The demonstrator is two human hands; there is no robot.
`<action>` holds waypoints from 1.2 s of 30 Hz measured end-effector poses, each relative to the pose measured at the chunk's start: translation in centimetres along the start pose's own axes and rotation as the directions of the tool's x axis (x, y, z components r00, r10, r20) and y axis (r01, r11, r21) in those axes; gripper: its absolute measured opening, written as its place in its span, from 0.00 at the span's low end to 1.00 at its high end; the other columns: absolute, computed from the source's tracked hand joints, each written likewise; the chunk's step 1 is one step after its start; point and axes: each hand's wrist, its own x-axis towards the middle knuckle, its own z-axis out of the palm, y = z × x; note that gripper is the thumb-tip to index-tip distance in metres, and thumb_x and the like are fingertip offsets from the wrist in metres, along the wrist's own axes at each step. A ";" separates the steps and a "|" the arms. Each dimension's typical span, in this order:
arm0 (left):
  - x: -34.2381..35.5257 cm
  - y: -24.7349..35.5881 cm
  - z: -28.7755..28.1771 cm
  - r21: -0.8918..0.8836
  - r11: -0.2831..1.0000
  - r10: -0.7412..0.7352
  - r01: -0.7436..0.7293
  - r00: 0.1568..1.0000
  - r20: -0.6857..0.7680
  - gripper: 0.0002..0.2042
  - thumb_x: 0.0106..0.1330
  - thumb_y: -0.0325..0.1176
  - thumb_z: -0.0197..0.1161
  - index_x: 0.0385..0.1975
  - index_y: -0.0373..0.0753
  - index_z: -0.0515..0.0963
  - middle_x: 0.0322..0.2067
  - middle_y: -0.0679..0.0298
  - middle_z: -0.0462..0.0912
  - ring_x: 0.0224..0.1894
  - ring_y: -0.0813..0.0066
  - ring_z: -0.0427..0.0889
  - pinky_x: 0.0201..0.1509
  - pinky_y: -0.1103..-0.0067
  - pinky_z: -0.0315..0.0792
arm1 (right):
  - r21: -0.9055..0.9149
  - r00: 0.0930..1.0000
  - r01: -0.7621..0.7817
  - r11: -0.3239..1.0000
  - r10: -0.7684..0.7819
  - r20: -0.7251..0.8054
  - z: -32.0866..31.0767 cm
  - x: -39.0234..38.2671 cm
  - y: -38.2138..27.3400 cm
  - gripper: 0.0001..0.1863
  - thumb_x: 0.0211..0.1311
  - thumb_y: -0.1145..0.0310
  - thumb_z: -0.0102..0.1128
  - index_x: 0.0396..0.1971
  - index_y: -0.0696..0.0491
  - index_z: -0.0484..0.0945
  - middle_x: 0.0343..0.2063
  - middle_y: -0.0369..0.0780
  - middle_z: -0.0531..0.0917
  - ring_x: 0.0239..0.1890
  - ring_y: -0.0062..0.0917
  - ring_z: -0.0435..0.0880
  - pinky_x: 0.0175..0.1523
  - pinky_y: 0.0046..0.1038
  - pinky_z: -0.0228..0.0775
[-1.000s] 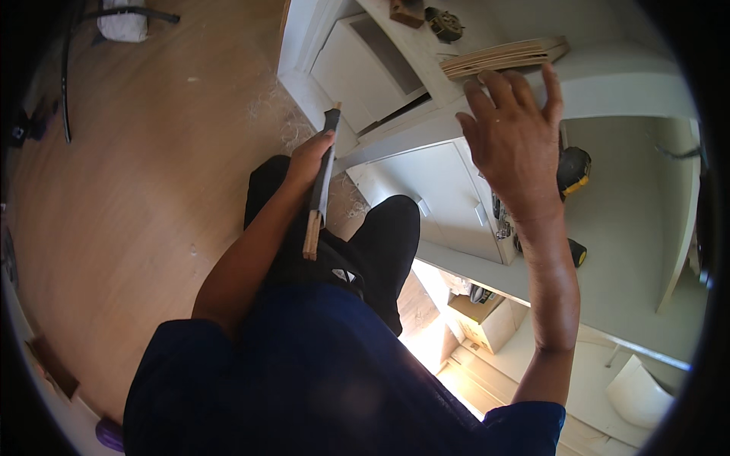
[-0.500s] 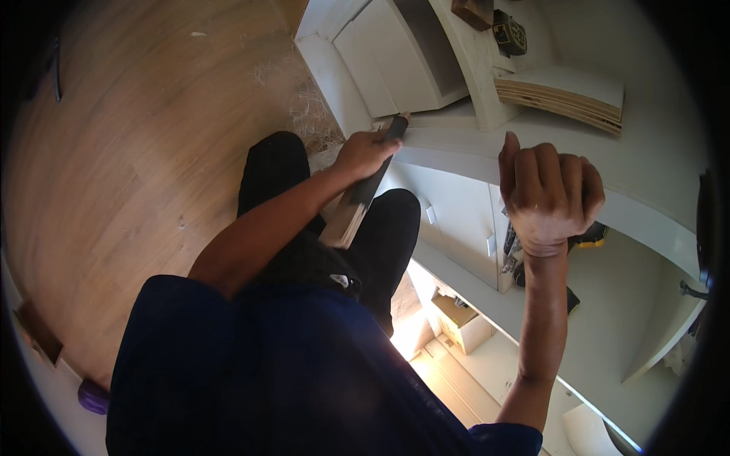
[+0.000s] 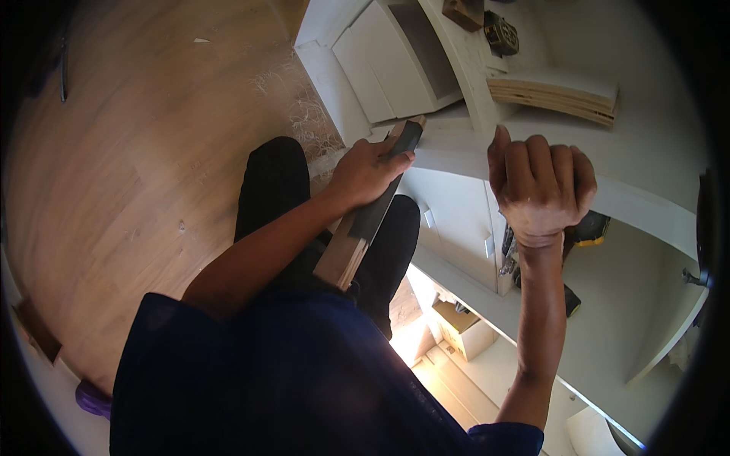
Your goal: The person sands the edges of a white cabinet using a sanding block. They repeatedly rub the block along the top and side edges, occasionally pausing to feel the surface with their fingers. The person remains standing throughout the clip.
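Note:
My left hand (image 3: 366,171) grips a sanding block, a long wooden piece (image 3: 342,258) with dark grey sandpaper (image 3: 382,201) wrapped round its middle. The block slants from above my knees up to the front edge of the white cabinet (image 3: 449,152), its near end bare wood with layered edges. Over that edge, further right, my right hand (image 3: 541,182) is closed in a fist, knuckles away from me and thumb at the left. Its fingertips are hidden, so whatever they hold cannot be made out.
Several stacked plywood panels (image 3: 555,99) lie on the cabinet top, near a tool battery (image 3: 502,34) and a brown wood block (image 3: 464,13). A black-and-yellow power tool (image 3: 591,228) sits partly behind my right wrist. Pale shavings (image 3: 304,110) litter the wooden floor.
The sanding block and my left hand have shifted slightly to the right; more of the block's near end shows. My right hand keeps its closed pose, a little further left in the picture.

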 end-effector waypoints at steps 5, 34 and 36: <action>0.8 -2.9 3.9 0.022 0.995 0.105 -0.102 0.970 -0.221 0.29 0.74 0.62 0.60 0.45 0.37 0.88 0.23 0.51 0.85 0.29 0.53 0.87 0.44 0.63 0.79 | 0.008 0.998 -0.047 0.999 0.047 -0.037 0.1 0.2 -0.3 0.24 0.65 0.59 0.73 0.14 0.40 0.67 0.18 0.28 0.71 0.23 0.21 0.73 0.55 0.28 0.66; 6.8 -7.2 3.5 -0.306 0.952 -0.027 -0.032 0.982 -0.186 0.27 0.73 0.56 0.64 0.44 0.32 0.88 0.26 0.62 0.84 0.31 0.71 0.84 0.40 0.70 0.76 | 0.070 0.988 -0.046 0.997 0.055 -0.143 0.4 0.8 0.0 0.20 0.61 0.61 0.74 0.16 0.40 0.70 0.19 0.27 0.74 0.24 0.21 0.75 0.57 0.29 0.67; 5.5 -7.4 2.4 -0.311 0.950 -0.045 -0.011 0.984 -0.172 0.28 0.72 0.58 0.65 0.46 0.32 0.88 0.26 0.59 0.86 0.31 0.69 0.86 0.39 0.68 0.78 | 0.065 0.990 -0.056 0.996 0.064 -0.123 0.8 0.1 -0.4 0.21 0.61 0.60 0.74 0.16 0.40 0.70 0.19 0.27 0.74 0.24 0.20 0.75 0.56 0.29 0.67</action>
